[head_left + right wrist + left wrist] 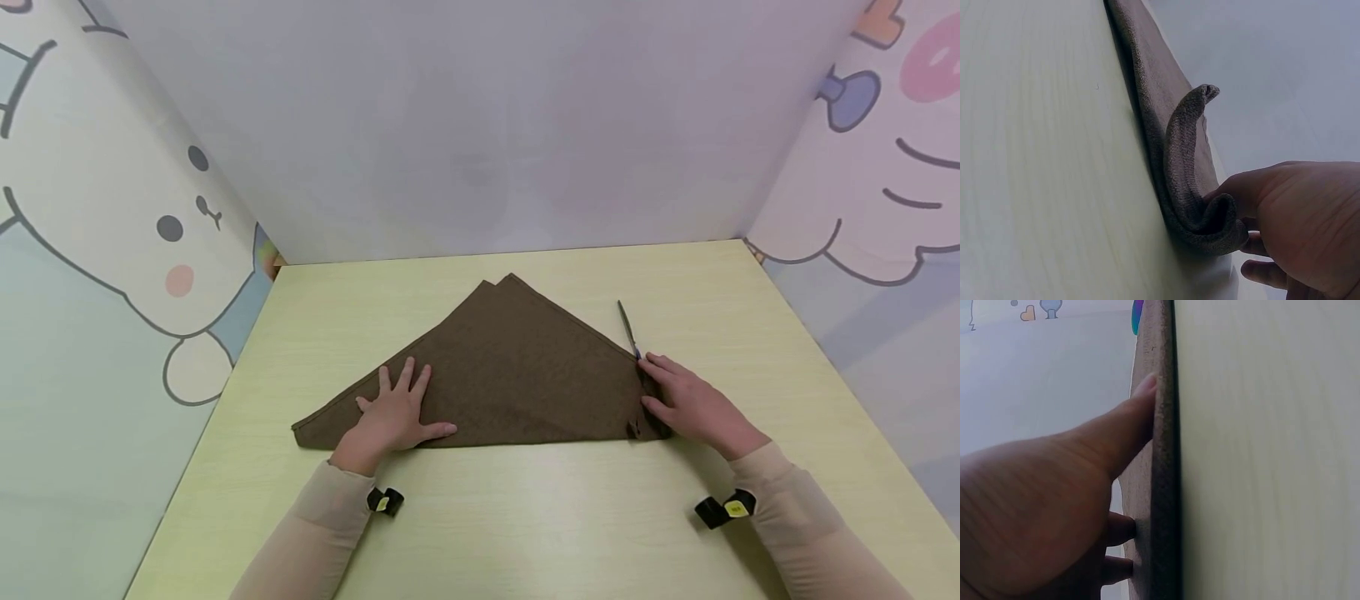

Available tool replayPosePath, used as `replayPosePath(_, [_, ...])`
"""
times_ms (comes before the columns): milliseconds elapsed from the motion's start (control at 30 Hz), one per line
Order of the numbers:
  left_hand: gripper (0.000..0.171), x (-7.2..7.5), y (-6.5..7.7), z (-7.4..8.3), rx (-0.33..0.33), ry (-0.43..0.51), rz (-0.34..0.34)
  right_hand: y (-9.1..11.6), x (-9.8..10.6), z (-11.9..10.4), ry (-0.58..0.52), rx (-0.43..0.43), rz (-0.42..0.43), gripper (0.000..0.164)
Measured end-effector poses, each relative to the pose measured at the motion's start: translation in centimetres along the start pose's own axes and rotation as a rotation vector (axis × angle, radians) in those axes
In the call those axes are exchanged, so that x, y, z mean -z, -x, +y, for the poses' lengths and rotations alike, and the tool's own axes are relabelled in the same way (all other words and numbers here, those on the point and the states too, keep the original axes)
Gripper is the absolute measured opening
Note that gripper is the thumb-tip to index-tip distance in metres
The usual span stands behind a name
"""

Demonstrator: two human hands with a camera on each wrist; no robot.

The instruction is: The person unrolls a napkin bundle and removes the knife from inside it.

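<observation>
A brown towel [517, 375] lies on the table, folded into a wide triangle with its peak at the back and its long straight edge toward me. My left hand [393, 417] rests flat on its left part with fingers spread. In the left wrist view, the thumb [1125, 422] presses near the towel's front edge. At the right end, my right hand [693, 407] holds the corner, which is turned over toward the middle. The right wrist view shows this curled flap [1182, 153] standing up, the thumb tucked behind its fold. Some right fingertips are hidden.
A slender dark object [627, 325] with a blue part lies just behind the towel by my right hand, its near end hidden. The pale wooden table [525, 517] meets a plain back wall [480, 125]. Cartoon-printed panels stand left and right.
</observation>
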State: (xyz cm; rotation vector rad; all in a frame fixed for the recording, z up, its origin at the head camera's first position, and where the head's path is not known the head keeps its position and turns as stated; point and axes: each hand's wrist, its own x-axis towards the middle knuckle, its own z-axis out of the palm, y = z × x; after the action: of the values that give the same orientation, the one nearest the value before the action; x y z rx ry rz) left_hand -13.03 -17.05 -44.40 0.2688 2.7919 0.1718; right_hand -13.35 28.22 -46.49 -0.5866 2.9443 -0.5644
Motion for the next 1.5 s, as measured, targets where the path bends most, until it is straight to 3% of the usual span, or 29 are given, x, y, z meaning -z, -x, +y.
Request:
replayPosePath(1033, [0.108, -0.76, -0.34, -0.43, -0.005, 0.023, 0.029, 0.48, 0.05, 0.33, -0.045, -0.019, 0.004, 0.06])
replayPosePath(1500, [0.109, -0.89, -0.46, -0.58, 0.003, 0.01, 0.02, 0.69, -0.22, 0.43, -0.034, -0.001, 0.049, 0.06])
